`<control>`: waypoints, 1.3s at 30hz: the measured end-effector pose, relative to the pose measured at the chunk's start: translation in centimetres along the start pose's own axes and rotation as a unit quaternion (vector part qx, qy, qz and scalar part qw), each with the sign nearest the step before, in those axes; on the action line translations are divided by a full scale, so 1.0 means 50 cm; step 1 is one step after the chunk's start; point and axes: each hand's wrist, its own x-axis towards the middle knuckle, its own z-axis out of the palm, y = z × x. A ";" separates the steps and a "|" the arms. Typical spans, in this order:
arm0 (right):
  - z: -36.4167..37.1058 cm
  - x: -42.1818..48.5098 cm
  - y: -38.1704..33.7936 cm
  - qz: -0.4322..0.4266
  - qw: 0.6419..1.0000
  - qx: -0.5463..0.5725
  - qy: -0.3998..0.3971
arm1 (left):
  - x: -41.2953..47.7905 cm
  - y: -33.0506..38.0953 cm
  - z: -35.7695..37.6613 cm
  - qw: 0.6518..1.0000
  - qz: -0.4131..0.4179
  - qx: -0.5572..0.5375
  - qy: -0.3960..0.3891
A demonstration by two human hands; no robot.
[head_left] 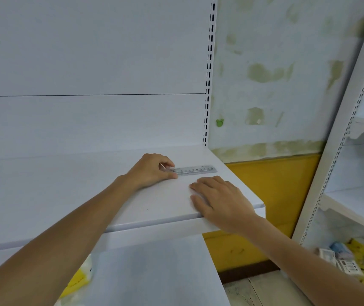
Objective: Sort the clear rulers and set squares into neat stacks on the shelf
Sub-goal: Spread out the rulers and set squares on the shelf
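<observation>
white shelf, clear ruler on it, stained wall (yellow below)

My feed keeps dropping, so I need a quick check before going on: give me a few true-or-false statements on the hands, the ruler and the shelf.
1. The left hand pinches the left end of the clear ruler. True.
2. The right hand holds a set square in the air. False: it lies flat on the shelf, fingers straight, with nothing visibly held.
3. The ruler lies flat near the shelf's right end. True.
4. The small green shape lies on the shelf beside the ruler. False: it is up on the patchy wall.
</observation>
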 end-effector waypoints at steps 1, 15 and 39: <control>0.000 0.000 0.000 -0.001 1.000 0.000 0.001 | -0.001 0.000 0.001 1.000 0.001 0.002 -0.001; 0.002 0.007 0.007 -0.002 1.000 0.009 -0.002 | -0.006 0.011 -0.005 0.998 -0.007 0.057 -0.037; 0.117 0.544 -0.873 -0.209 0.944 0.254 -0.035 | -0.710 -0.508 -0.638 0.926 -0.246 0.155 0.240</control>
